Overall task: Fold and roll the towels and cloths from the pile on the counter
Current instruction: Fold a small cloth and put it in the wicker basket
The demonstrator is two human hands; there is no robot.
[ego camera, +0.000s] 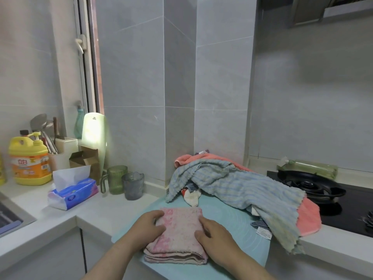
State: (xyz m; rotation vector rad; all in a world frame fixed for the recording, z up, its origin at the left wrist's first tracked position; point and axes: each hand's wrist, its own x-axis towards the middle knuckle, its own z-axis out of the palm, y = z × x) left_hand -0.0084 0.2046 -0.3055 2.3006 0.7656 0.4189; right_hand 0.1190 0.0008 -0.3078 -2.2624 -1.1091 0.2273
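A folded pink cloth [179, 231] lies in several layers on a light blue mat [228, 217] at the counter's front. My left hand [149, 225] rests on its left edge, fingers bent over the cloth. My right hand [214, 233] lies flat on its right side, fingers pointing left. Behind and to the right sits the pile: a blue striped towel [238, 186] draped over a coral towel [308, 217], with a small patterned cloth [191, 194] poking out below.
Two glass mugs [125, 181] stand behind the mat on the left. A tissue pack [72, 194], a yellow detergent bottle [30, 160] and a utensil holder [58, 156] sit further left. A black gas hob [331, 197] lies to the right of the pile.
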